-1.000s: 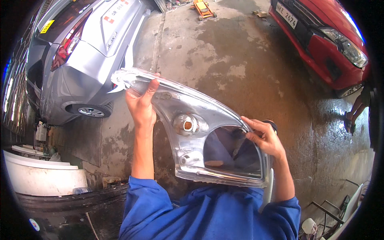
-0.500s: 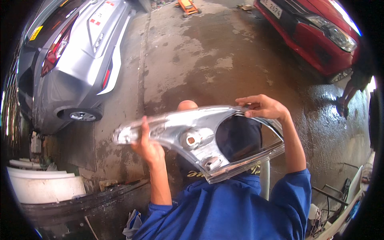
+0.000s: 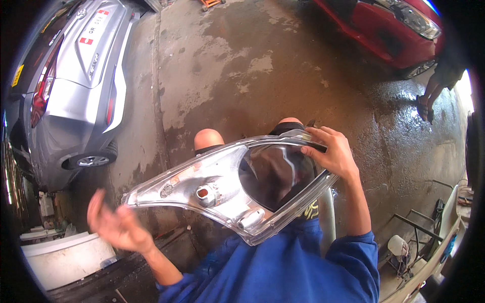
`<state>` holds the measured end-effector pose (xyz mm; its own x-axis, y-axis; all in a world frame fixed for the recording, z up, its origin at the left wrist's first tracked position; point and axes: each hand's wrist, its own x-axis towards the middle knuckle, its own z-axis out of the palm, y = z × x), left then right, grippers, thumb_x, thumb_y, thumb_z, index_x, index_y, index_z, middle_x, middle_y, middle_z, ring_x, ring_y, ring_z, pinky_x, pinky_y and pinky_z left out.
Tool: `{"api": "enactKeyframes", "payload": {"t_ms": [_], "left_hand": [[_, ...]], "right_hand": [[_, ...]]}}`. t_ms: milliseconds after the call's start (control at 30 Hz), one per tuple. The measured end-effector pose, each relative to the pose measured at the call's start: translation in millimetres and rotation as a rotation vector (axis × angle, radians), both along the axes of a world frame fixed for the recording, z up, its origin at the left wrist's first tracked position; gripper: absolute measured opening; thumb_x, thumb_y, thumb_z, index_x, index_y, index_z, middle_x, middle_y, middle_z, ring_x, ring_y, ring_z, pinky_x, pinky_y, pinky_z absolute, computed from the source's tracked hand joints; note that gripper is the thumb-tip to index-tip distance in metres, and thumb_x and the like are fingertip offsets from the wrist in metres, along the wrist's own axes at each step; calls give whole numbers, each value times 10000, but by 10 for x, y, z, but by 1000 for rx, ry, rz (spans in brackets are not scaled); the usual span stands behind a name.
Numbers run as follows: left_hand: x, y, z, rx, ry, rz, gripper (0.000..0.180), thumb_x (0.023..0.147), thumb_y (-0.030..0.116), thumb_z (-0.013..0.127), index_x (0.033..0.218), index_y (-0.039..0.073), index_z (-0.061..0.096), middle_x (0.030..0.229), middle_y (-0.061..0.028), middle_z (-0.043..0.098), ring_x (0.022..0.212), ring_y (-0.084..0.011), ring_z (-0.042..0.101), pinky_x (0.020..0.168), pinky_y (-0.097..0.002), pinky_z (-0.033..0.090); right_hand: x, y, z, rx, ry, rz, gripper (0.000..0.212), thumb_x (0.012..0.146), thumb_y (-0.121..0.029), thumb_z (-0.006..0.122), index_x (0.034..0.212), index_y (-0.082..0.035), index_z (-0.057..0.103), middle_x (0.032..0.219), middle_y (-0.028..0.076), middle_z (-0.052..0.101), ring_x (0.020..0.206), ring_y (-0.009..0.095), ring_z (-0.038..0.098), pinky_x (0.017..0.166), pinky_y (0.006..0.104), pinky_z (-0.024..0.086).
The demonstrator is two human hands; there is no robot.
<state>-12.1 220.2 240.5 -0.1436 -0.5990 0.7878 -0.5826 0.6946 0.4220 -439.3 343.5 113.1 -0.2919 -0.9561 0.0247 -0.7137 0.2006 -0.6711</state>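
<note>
A headlight shell (image 3: 230, 174) with a clear rim and a chrome reflector lies across above my lap. Two small bulb sockets show in its reflector, along with one large opening on the right side. My right hand (image 3: 333, 151) grips its upper right rim, thumb at the edge of the opening and fingers on the outer side. Off the shell's narrow left tip, my left hand (image 3: 120, 224) is held with fingers apart and holds nothing. Motion smears those fingers; whether one brushes the tip I cannot tell.
A silver car (image 3: 86, 91) stands at the left, a red car (image 3: 384, 35) at the far right. Near it are a person's legs (image 3: 429, 96). A white panel (image 3: 68, 257) is at the lower left, a dark metal frame (image 3: 417, 224) at the right. The concrete floor (image 3: 227, 76) is partly wet.
My left hand has let go of the headlight shell's narrow end and moved left and down. The shell has dropped lower, its left end tilting down. My right hand keeps its hold.
</note>
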Motion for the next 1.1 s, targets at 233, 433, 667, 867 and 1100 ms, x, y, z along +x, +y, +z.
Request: {"api": "enactKeyframes", "payload": {"t_ms": [233, 433, 667, 867, 1100], "left_hand": [[-1486, -817, -544, 643, -1092, -731, 876, 846, 334, 830, 1569, 61, 417, 1492, -212, 556, 1327, -378, 577, 1129, -481, 465], [-1894, -1332, -1082, 1255, -977, -1281, 924, 843, 334, 839, 1615, 121, 377, 1534, -167, 544, 1399, -380, 528, 1186, -482, 425], [-1920, -1254, -987, 1307, -968, -1315, 843, 937, 194, 734, 1661, 112, 309, 1646, -140, 426, 1505, -334, 411, 1249, -447, 336], [-1753, -1237, -1169, 1055, -908, -1472, 834, 938, 86, 699, 1666, 119, 294, 1672, -144, 390, 1486, -352, 432, 1231, -458, 374], [-1637, -1152, -1277, 1119, -830, -1373, 817, 944, 46, 690, 1662, 126, 307, 1387, -240, 613, 1219, -413, 630, 1046, -494, 506]], "right_hand": [[81, -94, -14, -97, 160, 62, 519, 802, -346, 850, 1208, -46, 728, 915, 138, 684, 890, 333, 650, 793, 446, 540], [62, -74, -8, -153, 90, 72, 500, 788, -287, 858, 1213, -62, 722, 971, 118, 689, 923, 332, 653, 821, 449, 548], [336, -307, 24, -376, 249, 158, 424, 744, -226, 875, 1123, -105, 727, 1208, 100, 672, 1071, 299, 668, 859, 438, 572], [600, -287, -204, -494, 315, 88, 403, 708, -205, 892, 1039, -67, 707, 1207, 125, 660, 1126, 330, 663, 939, 481, 578], [708, -281, -295, -505, 448, 71, 408, 679, -154, 887, 1012, -17, 695, 1159, 145, 658, 1125, 341, 672, 1018, 537, 554]]}}
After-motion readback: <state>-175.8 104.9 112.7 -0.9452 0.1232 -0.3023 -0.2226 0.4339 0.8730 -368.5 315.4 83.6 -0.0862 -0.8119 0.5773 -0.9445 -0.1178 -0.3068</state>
